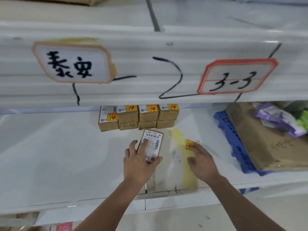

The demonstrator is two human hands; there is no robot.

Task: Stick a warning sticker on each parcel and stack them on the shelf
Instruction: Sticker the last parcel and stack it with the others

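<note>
Left hand gripped a labelled parcel on the white shelf, fingers wrapped around it. Right hand pinched a yellow warning sticker over its backing strip. Stickered parcels sat stacked behind.

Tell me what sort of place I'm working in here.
Probably a parcel depot or courier sorting room: white shelving with handwritten bay labels, small cardboard parcels stacked with yellow warning stickers, and a barcoded parcel in the left hand.
</note>
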